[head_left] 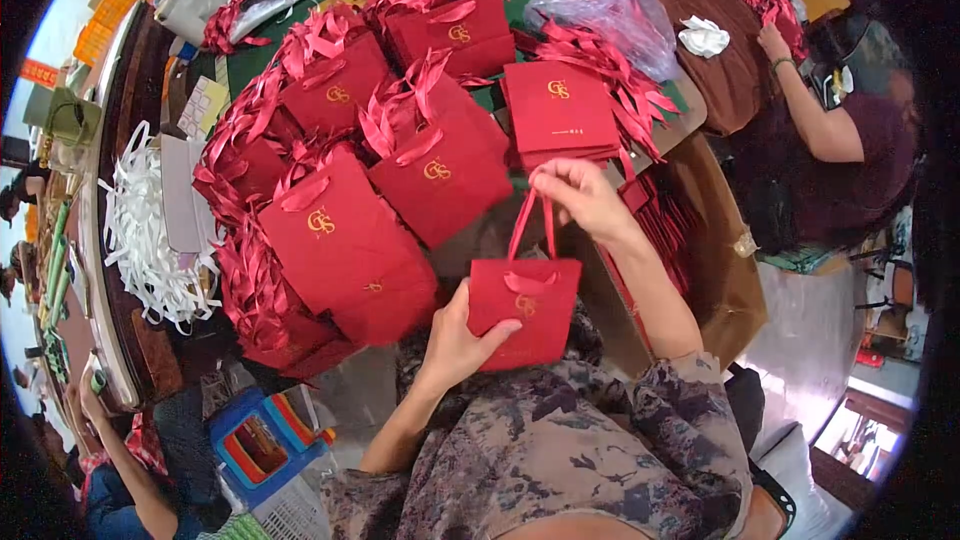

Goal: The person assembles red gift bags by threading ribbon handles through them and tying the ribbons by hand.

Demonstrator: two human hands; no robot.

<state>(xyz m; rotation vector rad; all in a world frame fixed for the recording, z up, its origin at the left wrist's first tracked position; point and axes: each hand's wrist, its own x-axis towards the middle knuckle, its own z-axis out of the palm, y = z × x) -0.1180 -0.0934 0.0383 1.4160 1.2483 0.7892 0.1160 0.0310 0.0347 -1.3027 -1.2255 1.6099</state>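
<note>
A small red paper gift bag with gold lettering hangs upright in front of my body. My left hand grips its left side, the thumb lying across the front. Above the bag, my right hand pinches the top of its red ribbon handle and draws it taut. A shorter ribbon loop droops over the bag's front. Beyond my hands stand stacks of similar red bags with loose ribbon handles. The nearest to my right hand is a flat stack of red bags.
At my right, an open cardboard box holds more red bags. A clear plastic bag lies at the back. Left are a heap of white strips and a blue container. Other people work at both sides.
</note>
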